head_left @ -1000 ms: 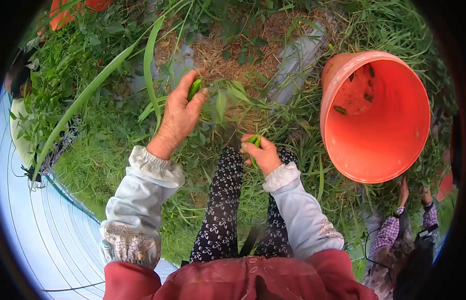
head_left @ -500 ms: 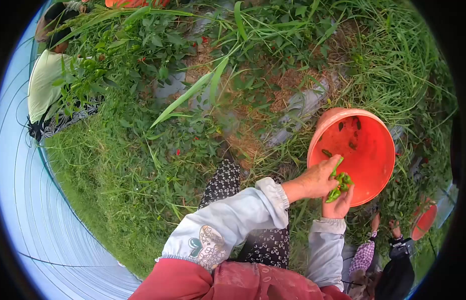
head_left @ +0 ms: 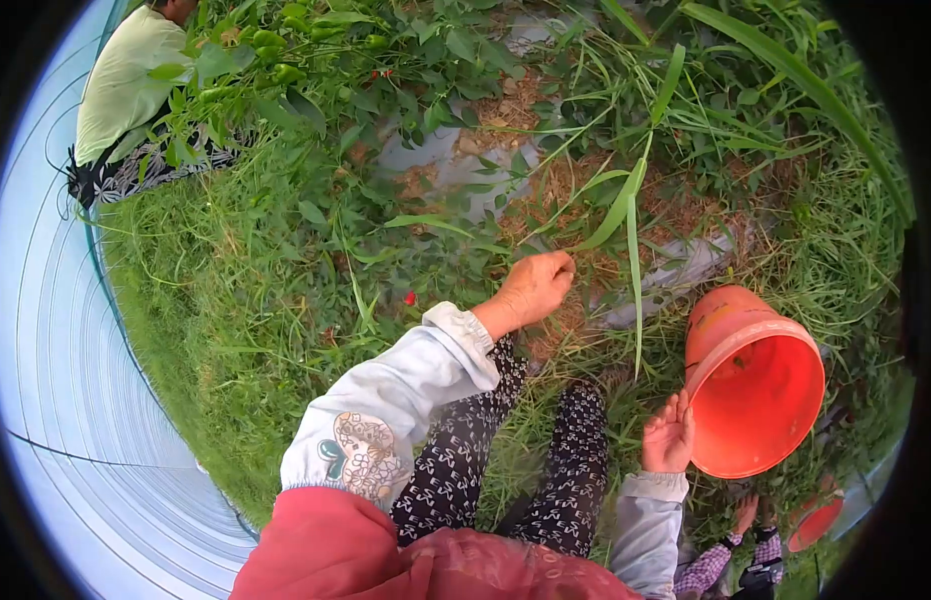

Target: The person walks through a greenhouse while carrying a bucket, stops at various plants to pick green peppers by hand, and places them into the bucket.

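Note:
My left hand [head_left: 535,288], in a pale sleeve with an embroidered patch, hangs over the low pepper plants and straw with its fingers curled closed. Nothing sticks out of it, and the inside of the grip is hidden. My right hand [head_left: 668,436] is open, palm up and bare, its fingers slightly bent. Its fingertips are right at the near left rim of a red-orange bucket [head_left: 700,330]. The bucket leans toward me; its inner wall and a dark spot deep inside show. A red pepper [head_left: 410,298] shows among the leaves left of my left hand.
A person in a light yellow-green top [head_left: 130,85] is at the far left among tall plants with green peppers [head_left: 287,73]. At lower right are another person's checked sleeve [head_left: 703,568] and a second red bucket [head_left: 815,525]. Long grass blades [head_left: 625,205] stand in front.
The green peppers that were in my hands are out of sight. My left hand has moved left, away from the bucket. My right hand has opened beside the rim, and the view has shifted.

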`<state>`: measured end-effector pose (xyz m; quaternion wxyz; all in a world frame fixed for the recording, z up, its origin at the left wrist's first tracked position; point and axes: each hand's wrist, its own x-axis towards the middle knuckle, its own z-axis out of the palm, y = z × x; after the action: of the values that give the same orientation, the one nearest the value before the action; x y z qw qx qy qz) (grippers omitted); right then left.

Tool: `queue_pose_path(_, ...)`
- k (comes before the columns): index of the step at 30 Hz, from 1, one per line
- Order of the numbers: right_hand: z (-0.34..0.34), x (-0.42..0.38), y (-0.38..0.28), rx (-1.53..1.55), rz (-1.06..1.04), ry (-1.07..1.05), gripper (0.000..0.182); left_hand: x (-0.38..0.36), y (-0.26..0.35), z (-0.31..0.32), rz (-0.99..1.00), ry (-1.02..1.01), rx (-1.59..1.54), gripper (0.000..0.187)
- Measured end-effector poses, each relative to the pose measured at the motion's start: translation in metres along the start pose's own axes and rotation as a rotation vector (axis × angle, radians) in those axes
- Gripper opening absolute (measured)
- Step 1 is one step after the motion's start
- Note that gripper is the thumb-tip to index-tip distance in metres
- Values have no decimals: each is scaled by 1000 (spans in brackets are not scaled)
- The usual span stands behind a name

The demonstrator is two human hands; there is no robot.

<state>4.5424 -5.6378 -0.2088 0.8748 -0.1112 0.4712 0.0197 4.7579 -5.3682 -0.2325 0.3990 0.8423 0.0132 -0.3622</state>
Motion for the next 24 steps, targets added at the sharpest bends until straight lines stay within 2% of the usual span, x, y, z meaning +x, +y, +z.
queue_pose_path(1,20,-1,16,-18,21,93,31,6,-18,-24,-16,49,90,21)
queue_pose_path(6,56,2,94,-271,143,116,30,42,-102,-140,32,293,601,14)
queue_pose_path(10,93,-4,141,-360,162,188,27,50,-149,-222,35,226,1108,22)
queue_pose_path(12,108,-9,157,-442,209,182,26,36,-170,-249,-119,141,1492,28)
queue_pose_path(14,126,-9,171,-485,207,184,25,20,-210,-277,-231,59,1584,32)
queue_pose_path(16,144,-6,184,-588,229,142,24,-7,-207,-307,-327,-125,1687,32)
queue_pose_path(18,163,0,199,-619,230,143,23,-25,-278,-339,-386,-106,1239,34)
queue_pose_path(21,191,18,221,-740,260,60,21,-65,-265,-354,-289,-166,1313,36)
queue_pose_path(22,200,22,229,-743,265,64,21,-77,-260,-351,-292,-172,1309,36)
queue_pose_path(24,216,32,244,-813,285,-68,21,-96,-253,-340,-340,-179,1345,40)
